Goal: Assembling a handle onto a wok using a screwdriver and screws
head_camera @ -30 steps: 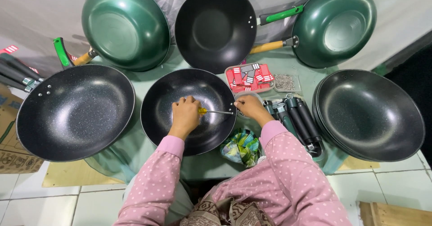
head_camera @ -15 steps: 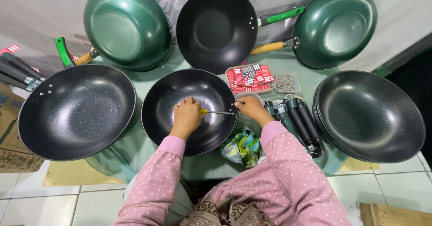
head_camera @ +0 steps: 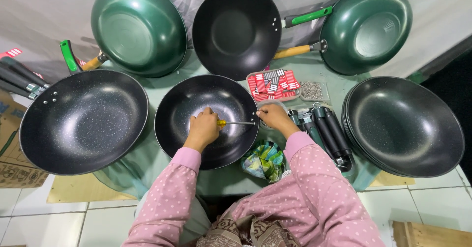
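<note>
A black speckled wok (head_camera: 196,99) without a handle sits in front of me on the green-covered table. My left hand (head_camera: 202,129) is inside it, gripping a screwdriver (head_camera: 235,123) with a yellow handle; its shaft points right toward the wok's rim. My right hand (head_camera: 272,117) rests at that right rim, fingers closed on the edge beside the screwdriver tip. Both arms wear pink dotted sleeves.
A larger black wok (head_camera: 83,121) with a handle lies left, a stack of handleless black woks (head_camera: 405,124) right. Behind stand two green woks (head_camera: 137,26) (head_camera: 368,26) and a black one (head_camera: 236,28). Black handles (head_camera: 327,131), red packets (head_camera: 273,84), a bag of screws (head_camera: 311,90) and a crumpled cloth (head_camera: 264,161) lie nearby.
</note>
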